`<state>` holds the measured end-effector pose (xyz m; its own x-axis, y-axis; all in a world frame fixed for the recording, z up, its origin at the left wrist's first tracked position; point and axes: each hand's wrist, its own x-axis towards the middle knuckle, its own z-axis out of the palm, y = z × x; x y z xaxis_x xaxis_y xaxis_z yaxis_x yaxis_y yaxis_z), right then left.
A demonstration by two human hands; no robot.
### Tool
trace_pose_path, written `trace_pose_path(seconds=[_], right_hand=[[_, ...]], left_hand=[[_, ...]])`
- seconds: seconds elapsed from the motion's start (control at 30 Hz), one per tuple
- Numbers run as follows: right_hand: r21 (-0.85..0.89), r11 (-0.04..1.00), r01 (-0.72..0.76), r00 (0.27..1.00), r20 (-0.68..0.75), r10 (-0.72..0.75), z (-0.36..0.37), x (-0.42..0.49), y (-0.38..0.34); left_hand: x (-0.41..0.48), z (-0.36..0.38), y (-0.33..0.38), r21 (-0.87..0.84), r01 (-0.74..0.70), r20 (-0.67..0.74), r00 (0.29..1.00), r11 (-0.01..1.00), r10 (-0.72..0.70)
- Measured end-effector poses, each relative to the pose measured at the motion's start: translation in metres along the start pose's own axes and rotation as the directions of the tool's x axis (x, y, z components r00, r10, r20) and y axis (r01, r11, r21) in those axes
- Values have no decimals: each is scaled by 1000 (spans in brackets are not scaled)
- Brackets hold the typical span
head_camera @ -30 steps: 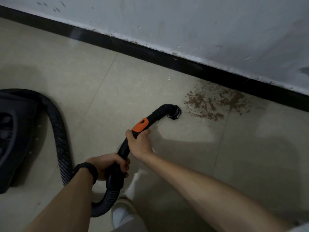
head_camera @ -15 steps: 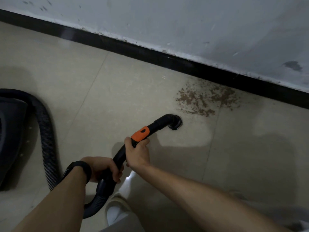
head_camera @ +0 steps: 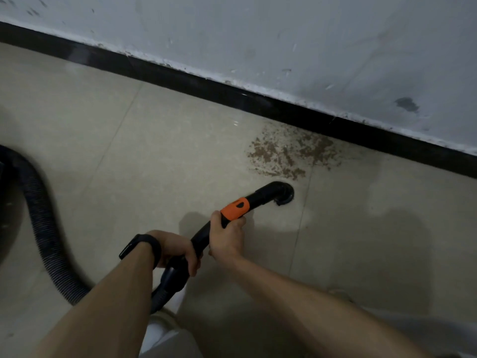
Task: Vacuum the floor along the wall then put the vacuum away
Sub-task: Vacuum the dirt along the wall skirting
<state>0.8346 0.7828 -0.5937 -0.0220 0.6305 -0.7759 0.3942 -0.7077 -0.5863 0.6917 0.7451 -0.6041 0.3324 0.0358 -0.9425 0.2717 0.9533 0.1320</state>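
- My left hand (head_camera: 178, 250) gripped the wand (head_camera: 260, 196) at its lower end.
- My right hand (head_camera: 227, 236) clasped it below the orange collar (head_camera: 235, 209).
- Its nozzle (head_camera: 284, 193) sat on the floor (head_camera: 154, 151), just beside the dirt (head_camera: 289, 153).

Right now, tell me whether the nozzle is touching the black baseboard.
No, the nozzle sits on the tile, with the brown dirt patch lying between it and the baseboard.

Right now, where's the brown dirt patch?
In the head view, the brown dirt patch lies right of centre at the foot of the black baseboard, just beyond the vacuum nozzle, which sits at its near edge.
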Motion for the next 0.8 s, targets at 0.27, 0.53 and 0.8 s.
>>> trace_pose_path(seconds=[0.27,0.53,0.8], right_hand=[[38,999,-20,996,-82,23,-13,11,-5],[-69,997,43,992,123,-34,25,-7,-16],[-174,979,106,968,243,-62,50,1,-36]], left_hand=[[0,11,26,61,5,-30,1000,998,-3],[-22,-8,-23,-102,-34,-131,991,994,20],[-26,-19,-40,-296,-172,-189,975,939,119]])
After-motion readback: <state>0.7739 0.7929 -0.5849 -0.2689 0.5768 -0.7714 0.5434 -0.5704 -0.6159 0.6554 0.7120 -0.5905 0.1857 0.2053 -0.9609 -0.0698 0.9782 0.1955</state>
